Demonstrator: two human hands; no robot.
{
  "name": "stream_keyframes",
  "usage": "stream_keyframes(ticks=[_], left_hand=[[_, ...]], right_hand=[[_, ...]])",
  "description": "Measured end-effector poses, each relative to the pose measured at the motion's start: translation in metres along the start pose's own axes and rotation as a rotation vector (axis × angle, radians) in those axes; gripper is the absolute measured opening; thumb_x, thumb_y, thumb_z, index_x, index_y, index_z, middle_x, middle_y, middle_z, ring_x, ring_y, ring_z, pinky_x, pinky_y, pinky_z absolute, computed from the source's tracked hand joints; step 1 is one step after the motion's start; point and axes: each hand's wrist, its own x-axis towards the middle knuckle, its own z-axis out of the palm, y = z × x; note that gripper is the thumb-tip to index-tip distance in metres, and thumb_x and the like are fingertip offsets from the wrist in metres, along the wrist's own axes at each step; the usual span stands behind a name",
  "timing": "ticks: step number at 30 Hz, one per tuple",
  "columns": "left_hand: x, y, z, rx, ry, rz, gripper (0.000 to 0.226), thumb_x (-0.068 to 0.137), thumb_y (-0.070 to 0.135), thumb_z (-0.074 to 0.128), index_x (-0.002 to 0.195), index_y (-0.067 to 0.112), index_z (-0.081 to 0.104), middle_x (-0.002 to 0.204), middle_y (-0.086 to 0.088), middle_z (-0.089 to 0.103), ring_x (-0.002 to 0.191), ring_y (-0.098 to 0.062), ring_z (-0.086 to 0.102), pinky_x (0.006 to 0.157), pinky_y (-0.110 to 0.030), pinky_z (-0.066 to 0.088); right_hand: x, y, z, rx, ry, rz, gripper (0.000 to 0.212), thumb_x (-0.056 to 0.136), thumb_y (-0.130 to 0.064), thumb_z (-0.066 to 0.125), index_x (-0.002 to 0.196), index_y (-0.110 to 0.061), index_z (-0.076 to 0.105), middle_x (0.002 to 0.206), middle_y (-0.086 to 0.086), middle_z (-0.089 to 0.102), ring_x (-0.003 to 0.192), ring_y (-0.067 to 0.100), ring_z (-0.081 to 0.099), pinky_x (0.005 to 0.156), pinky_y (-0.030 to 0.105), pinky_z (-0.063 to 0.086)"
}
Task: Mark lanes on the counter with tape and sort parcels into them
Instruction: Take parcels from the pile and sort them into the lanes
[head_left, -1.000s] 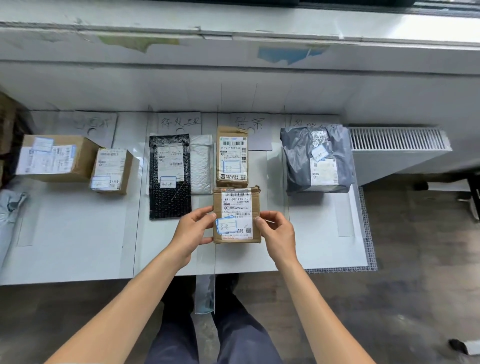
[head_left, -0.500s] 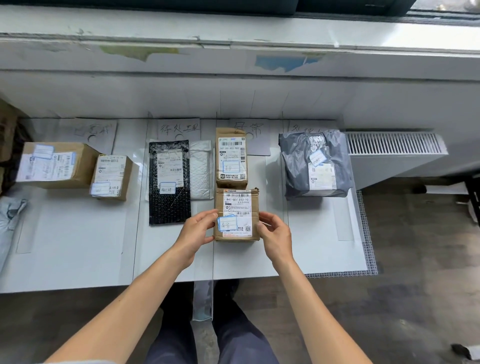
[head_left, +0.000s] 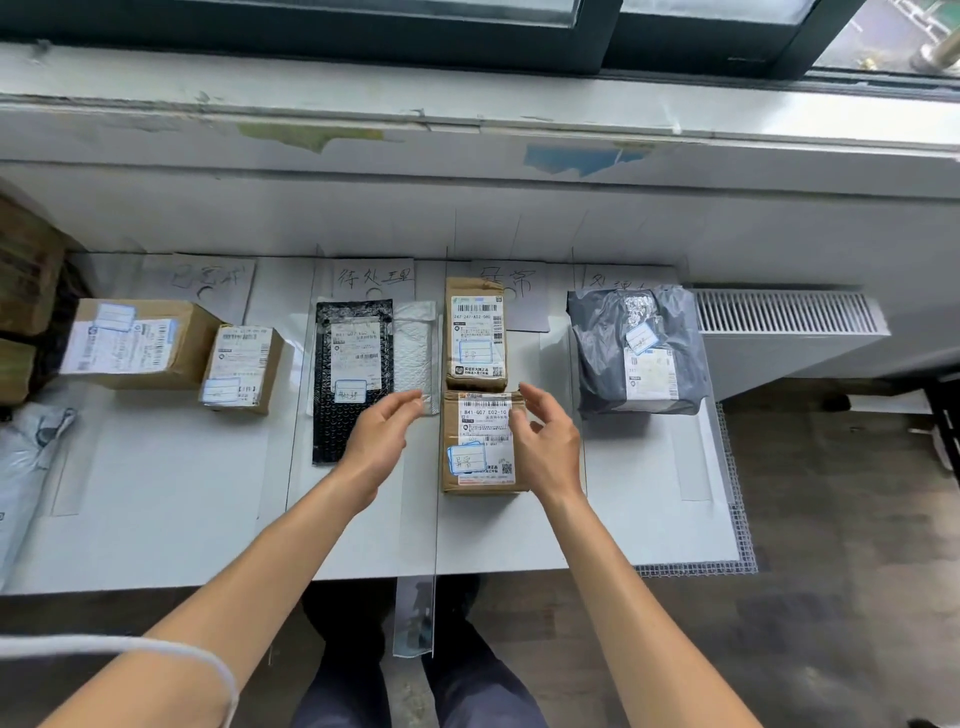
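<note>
A small brown parcel (head_left: 480, 441) with a white label and a blue sticker lies flat on the white counter (head_left: 156, 519), just in front of a second brown parcel (head_left: 475, 332) in the same taped lane. My left hand (head_left: 382, 439) hovers to its left with fingers relaxed, apart from the box. Over the parcel's right side is my right hand (head_left: 545, 441), fingers loosely spread and holding nothing. A black bubble mailer (head_left: 348, 374) and a white mailer (head_left: 413, 353) lie one lane to the left. A grey poly bag (head_left: 639, 348) fills the right lane.
Two brown boxes (head_left: 140, 343) (head_left: 241, 369) sit in the left lane. Handwritten paper signs (head_left: 374, 275) head the lanes by the wall. A grey-white bag (head_left: 26, 457) lies at the far left edge and a radiator (head_left: 779, 317) stands right of the counter. A tape strip (head_left: 415, 618) hangs off the front edge.
Both hands have let go of the small brown parcel, which now rests on the counter behind where it was held. The fingers have opened and lifted away from its sides.
</note>
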Motion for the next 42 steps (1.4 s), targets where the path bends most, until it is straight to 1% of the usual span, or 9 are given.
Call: stream_keyframes(ticks=[4, 7, 12, 16, 18, 24, 32, 37, 42], left_hand=[[0.014, 0.021, -0.031, 0.111, 0.029, 0.12, 0.035, 0.098, 0.03, 0.055, 0.132, 0.022, 0.059, 0.13, 0.005, 0.06, 0.122, -0.012, 0.052, 0.109, -0.04, 0.04], [0.023, 0.035, -0.06, 0.227, 0.05, 0.208, 0.039, 0.097, 0.034, 0.055, 0.134, 0.023, 0.057, 0.13, 0.006, 0.06, 0.118, -0.009, 0.053, 0.104, -0.033, 0.041], [0.027, 0.054, -0.109, 0.427, 0.121, 0.327, 0.045, 0.094, 0.038, 0.056, 0.137, 0.024, 0.054, 0.132, 0.001, 0.059, 0.122, -0.015, 0.052, 0.1, -0.028, 0.039], [0.02, 0.071, -0.157, 0.88, 0.275, 0.485, 0.056, 0.095, 0.042, 0.052, 0.145, 0.019, 0.044, 0.151, -0.007, 0.041, 0.139, -0.024, 0.034, 0.115, -0.042, 0.029], [0.016, 0.081, -0.183, 1.043, 0.352, 0.535, 0.058, 0.095, 0.043, 0.052, 0.146, 0.017, 0.043, 0.153, -0.012, 0.037, 0.141, -0.028, 0.03, 0.117, -0.044, 0.024], [-0.002, 0.11, -0.277, 1.211, 0.523, 0.581, 0.058, 0.093, 0.046, 0.052, 0.142, 0.015, 0.046, 0.146, -0.015, 0.043, 0.134, -0.031, 0.038, 0.112, -0.043, 0.028], [-0.031, 0.125, -0.425, 1.248, 0.676, 0.484, 0.056, 0.092, 0.048, 0.05, 0.139, 0.017, 0.047, 0.136, -0.012, 0.049, 0.127, -0.032, 0.042, 0.106, -0.047, 0.034], [-0.047, 0.095, -0.528, 1.193, 0.764, 0.332, 0.053, 0.092, 0.049, 0.051, 0.136, 0.019, 0.05, 0.134, -0.013, 0.051, 0.126, -0.032, 0.045, 0.106, -0.044, 0.034], [-0.051, 0.044, -0.602, 1.135, 0.755, 0.163, 0.049, 0.093, 0.047, 0.049, 0.134, 0.02, 0.049, 0.132, -0.011, 0.05, 0.125, -0.031, 0.043, 0.106, -0.046, 0.035]], right_hand=[[0.007, -0.028, 0.019, -0.056, -0.028, -0.088, 0.037, 0.094, -0.016, 0.059, 0.131, -0.017, 0.061, 0.124, -0.003, 0.065, 0.111, 0.013, 0.061, 0.1, 0.033, 0.049], [0.009, -0.049, 0.037, -0.109, -0.064, -0.144, 0.038, 0.095, -0.017, 0.058, 0.133, -0.017, 0.059, 0.13, -0.002, 0.063, 0.105, 0.005, 0.06, 0.1, 0.03, 0.049], [0.006, -0.095, 0.079, -0.259, -0.118, -0.308, 0.04, 0.096, -0.021, 0.056, 0.136, -0.016, 0.056, 0.136, -0.001, 0.058, 0.128, 0.014, 0.051, 0.106, 0.023, 0.036], [0.001, -0.138, 0.122, -0.588, -0.21, -0.488, 0.055, 0.1, -0.038, 0.05, 0.148, -0.014, 0.04, 0.152, 0.006, 0.041, 0.143, 0.02, 0.032, 0.118, 0.037, 0.027], [-0.002, -0.163, 0.146, -0.722, -0.239, -0.531, 0.062, 0.1, -0.044, 0.047, 0.152, -0.015, 0.031, 0.158, 0.009, 0.031, 0.147, 0.024, 0.023, 0.12, 0.042, 0.023], [-0.029, -0.241, 0.228, -0.868, -0.252, -0.713, 0.064, 0.1, -0.044, 0.046, 0.153, -0.013, 0.029, 0.157, 0.013, 0.029, 0.146, 0.029, 0.024, 0.119, 0.043, 0.023], [-0.071, -0.325, 0.334, -0.917, -0.273, -0.908, 0.062, 0.1, -0.043, 0.047, 0.152, -0.013, 0.031, 0.155, 0.013, 0.033, 0.144, 0.03, 0.028, 0.118, 0.042, 0.025], [-0.109, -0.358, 0.412, -0.942, -0.333, -1.019, 0.061, 0.098, -0.042, 0.05, 0.149, -0.012, 0.036, 0.149, 0.013, 0.04, 0.139, 0.03, 0.034, 0.114, 0.041, 0.028], [-0.134, -0.357, 0.477, -0.972, -0.439, -1.05, 0.058, 0.098, -0.041, 0.049, 0.147, -0.013, 0.037, 0.147, 0.013, 0.041, 0.136, 0.031, 0.038, 0.111, 0.041, 0.034]])
